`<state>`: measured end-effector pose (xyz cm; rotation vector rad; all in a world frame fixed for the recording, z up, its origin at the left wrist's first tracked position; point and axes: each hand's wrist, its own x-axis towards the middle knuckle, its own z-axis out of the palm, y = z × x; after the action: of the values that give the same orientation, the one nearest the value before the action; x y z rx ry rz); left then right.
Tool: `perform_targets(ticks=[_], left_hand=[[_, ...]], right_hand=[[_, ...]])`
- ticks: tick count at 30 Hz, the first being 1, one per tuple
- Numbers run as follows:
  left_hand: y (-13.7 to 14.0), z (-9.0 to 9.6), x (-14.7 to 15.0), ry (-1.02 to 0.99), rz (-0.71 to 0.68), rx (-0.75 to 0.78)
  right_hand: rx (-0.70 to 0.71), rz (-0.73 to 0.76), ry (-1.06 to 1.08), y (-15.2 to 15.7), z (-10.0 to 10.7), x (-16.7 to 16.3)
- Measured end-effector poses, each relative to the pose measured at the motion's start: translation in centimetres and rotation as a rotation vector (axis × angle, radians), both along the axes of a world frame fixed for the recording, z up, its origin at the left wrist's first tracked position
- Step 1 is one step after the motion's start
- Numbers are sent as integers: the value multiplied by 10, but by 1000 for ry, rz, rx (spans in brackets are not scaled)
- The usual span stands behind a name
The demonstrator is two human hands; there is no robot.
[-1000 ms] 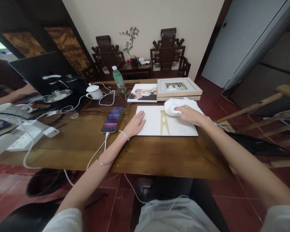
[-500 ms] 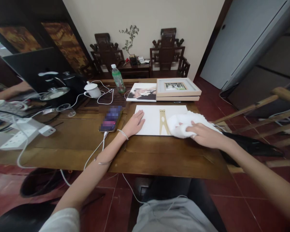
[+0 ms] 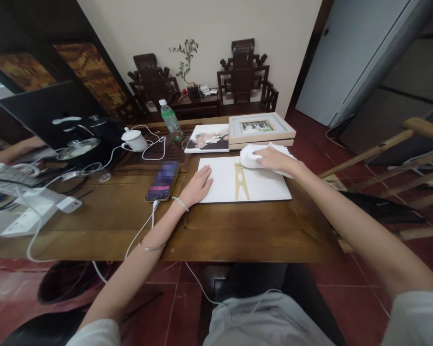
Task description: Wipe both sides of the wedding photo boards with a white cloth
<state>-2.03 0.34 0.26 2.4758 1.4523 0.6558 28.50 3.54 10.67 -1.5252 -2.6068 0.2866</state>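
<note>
A white board (image 3: 220, 185) lies flat on the wooden table, with a tan, fork-legged piece (image 3: 241, 182) on its middle; whether that piece is loose or fixed I cannot tell. My left hand (image 3: 197, 186) rests flat on the board's left edge, fingers stretched out. In my right hand (image 3: 274, 159) is a bunched white towel (image 3: 250, 156), pressed against the board's far right part. The towel covers that far corner and touches or nearly touches the top of the tan piece.
Behind the board lie a photo print (image 3: 207, 139) and stacked picture frames (image 3: 261, 129). A phone (image 3: 163, 181) on a cable, a green bottle (image 3: 171, 121), a lidded white cup (image 3: 134, 140) and a power strip (image 3: 31, 214) stand leftward. Another person's arm (image 3: 16, 150) shows at far left.
My right hand has moved the towel from the board's near right part to its far right edge, uncovering the near right corner. My left hand stays on the board's left edge.
</note>
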Motion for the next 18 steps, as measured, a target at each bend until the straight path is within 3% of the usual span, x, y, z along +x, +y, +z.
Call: perform_targets(ticks=[4,10,13,18], left_hand=[[0,0,1,5,10,-5],[0,0,3,18,20,-6],[-1,0,3,23,26,-10],[-1,0,2,19,27,-10]], right_hand=[[-23,-2,-20,-49,-9,13],[-43,113,-87,-128,-9,33],[-47,113,-103,-126,-8,35],[21,68,-109,-69,-21,22]])
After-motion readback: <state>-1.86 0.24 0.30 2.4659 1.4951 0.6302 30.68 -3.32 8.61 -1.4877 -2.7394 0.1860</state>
